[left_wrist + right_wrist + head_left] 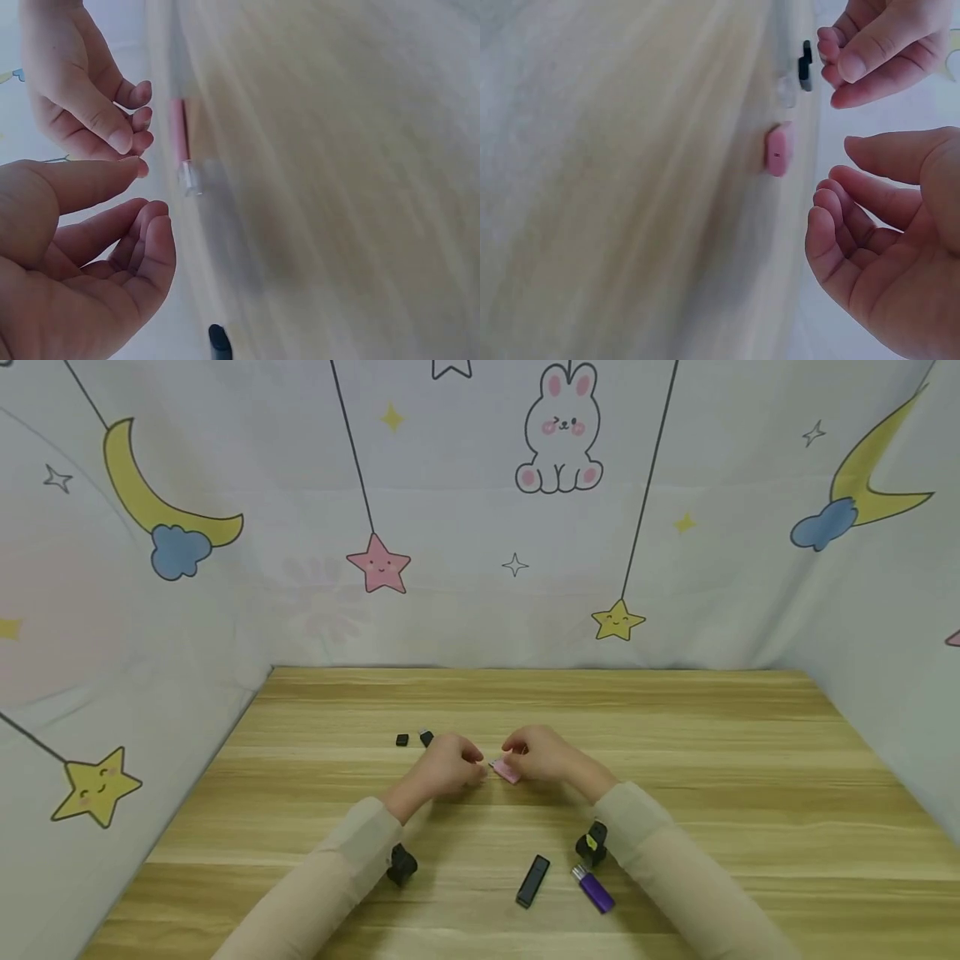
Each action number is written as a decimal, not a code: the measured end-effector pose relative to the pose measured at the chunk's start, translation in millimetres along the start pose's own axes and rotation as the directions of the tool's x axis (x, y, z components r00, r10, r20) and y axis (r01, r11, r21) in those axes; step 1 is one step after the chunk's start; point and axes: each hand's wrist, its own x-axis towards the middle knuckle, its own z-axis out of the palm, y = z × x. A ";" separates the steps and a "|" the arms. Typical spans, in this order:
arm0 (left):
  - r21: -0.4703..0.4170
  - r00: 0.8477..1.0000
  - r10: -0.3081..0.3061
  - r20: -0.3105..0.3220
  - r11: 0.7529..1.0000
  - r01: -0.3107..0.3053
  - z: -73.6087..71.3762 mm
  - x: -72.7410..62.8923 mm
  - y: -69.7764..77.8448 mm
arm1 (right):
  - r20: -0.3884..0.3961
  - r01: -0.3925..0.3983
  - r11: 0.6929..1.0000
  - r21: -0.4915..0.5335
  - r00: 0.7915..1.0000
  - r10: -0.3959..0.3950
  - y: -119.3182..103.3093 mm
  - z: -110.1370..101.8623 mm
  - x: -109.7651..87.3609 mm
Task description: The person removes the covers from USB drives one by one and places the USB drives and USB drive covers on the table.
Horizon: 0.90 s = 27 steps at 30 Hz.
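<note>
A pink USB flash drive (507,772) lies on the wooden table between both hands. Beside its end is a small clear piece (786,91), possibly a cap. My left hand (452,766) hovers just left of the drive, its fingers loosely bent and holding nothing. On the other side, my right hand (542,753) is over the drive's right end in the head view. The right wrist view shows a gap between the right hand (900,232) and the pink drive (778,150). Near the left hand lies a black USB drive (426,737), partly hidden by it.
A small black cap (402,740) lies left of the black drive. Closer to me are a dark stick-shaped drive (533,881) and a purple USB drive (592,889) with a metal plug. Printed fabric walls (465,510) enclose the table (675,718).
</note>
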 end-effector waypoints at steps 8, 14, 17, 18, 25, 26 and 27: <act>0.007 0.998 0.056 0.015 0.998 -0.056 -4.4 -9.7 15.7 | -0.005 0.104 0.992 -0.067 0.995 -0.105 -8.3 -22.6 -22.6; 0.013 0.986 0.158 0.053 0.987 -0.159 -0.5 -19.7 30.1 | -0.010 0.161 0.984 -0.083 0.987 -0.162 -13.4 -36.5 -52.4; -0.006 0.978 0.188 0.086 0.982 -0.189 3.1 -24.1 38.0 | -0.016 0.183 0.980 -0.078 0.983 -0.185 -11.3 -42.1 -67.8; -0.008 0.974 0.203 0.099 0.979 -0.203 4.5 -25.5 40.4 | -0.018 0.185 0.980 -0.076 0.982 -0.187 -10.3 -43.6 -72.8; 0.031 0.932 0.319 0.173 0.944 -0.329 16.3 -36.2 57.1 | -0.024 0.158 0.985 -0.069 0.987 -0.160 -2.0 -49.5 -103.0; 0.032 0.927 0.328 0.182 0.940 -0.339 18.0 -37.4 59.2 | -0.026 0.159 0.985 -0.070 0.987 -0.161 -1.6 -50.3 -106.6; 0.036 0.922 0.337 0.190 0.936 -0.350 19.9 -38.3 61.0 | -0.028 0.157 0.985 -0.069 0.987 -0.159 -1.3 -50.9 -109.9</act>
